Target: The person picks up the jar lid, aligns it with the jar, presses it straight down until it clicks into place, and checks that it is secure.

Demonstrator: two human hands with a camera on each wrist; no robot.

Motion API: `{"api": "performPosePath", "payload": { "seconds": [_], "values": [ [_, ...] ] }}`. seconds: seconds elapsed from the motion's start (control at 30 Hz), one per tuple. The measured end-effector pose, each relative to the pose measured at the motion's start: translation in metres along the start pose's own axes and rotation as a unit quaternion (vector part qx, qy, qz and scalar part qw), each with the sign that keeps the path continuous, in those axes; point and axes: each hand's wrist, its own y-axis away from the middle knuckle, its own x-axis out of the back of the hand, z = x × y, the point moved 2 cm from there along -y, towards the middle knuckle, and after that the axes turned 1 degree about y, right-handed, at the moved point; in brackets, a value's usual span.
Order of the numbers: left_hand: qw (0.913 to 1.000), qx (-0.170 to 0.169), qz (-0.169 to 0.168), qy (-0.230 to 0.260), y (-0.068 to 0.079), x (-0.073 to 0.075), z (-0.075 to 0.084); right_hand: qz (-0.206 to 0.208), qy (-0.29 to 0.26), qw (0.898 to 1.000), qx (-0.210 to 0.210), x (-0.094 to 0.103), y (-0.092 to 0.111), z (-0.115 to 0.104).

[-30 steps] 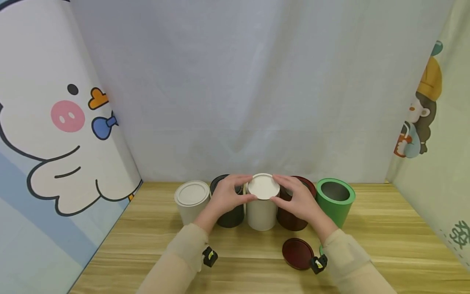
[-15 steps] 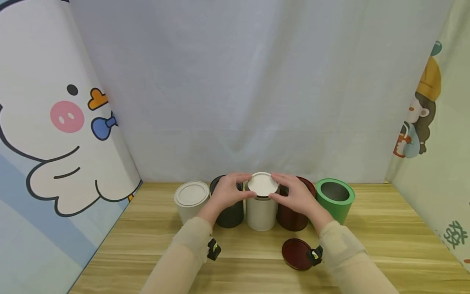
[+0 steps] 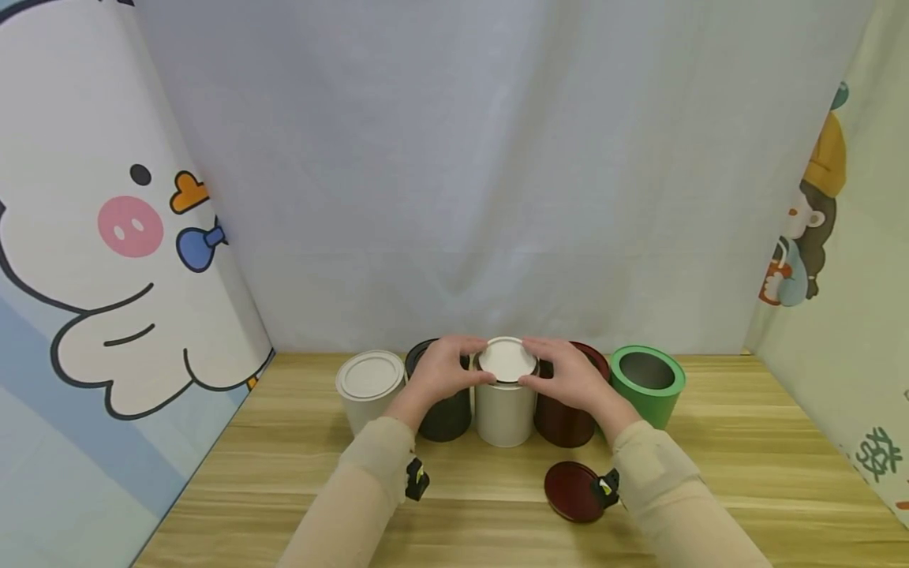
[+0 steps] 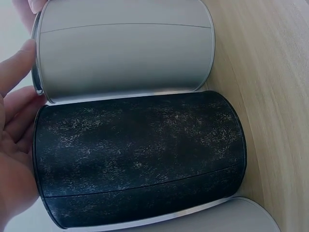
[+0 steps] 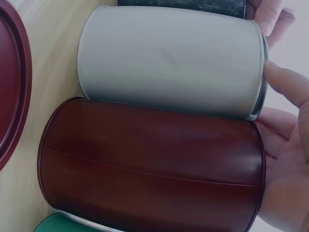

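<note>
Whitish fabric (image 3: 454, 173) hangs behind a wood-grain table (image 3: 263, 489); side drapes carry a cartoon bird (image 3: 131, 237) on the left and a yellow-hatted cartoon figure (image 3: 813, 221) on the right, above a green, writing-like mark (image 3: 879, 454) I cannot read. Along the table's back stand five plain-coloured cans: a white can (image 3: 365, 410), a mottled black can (image 4: 140, 159), a pale can (image 3: 504, 418), a dark red can (image 3: 564, 416) and a green can (image 3: 649, 410). Atop the middle, pale one is a white lid (image 3: 507, 360), a dark band showing beneath its edge. The left hand (image 3: 443, 371) and right hand (image 3: 568, 375) pinch its opposite sides, each thumb spread from the fingers. Nearer lies a dark red lid (image 3: 570, 489).
</note>
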Motion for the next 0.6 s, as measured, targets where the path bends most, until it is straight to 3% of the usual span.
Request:
{"api": "performPosePath", "payload": {
  "seconds": [0.6],
  "values": [
    [0.9993, 0.024, -0.030, 0.002, -0.0013, 0.0027, 0.0013, -0.029, -0.005, 1.000, -0.005, -0.0006, -0.0035, 0.0056]
  ]
}}
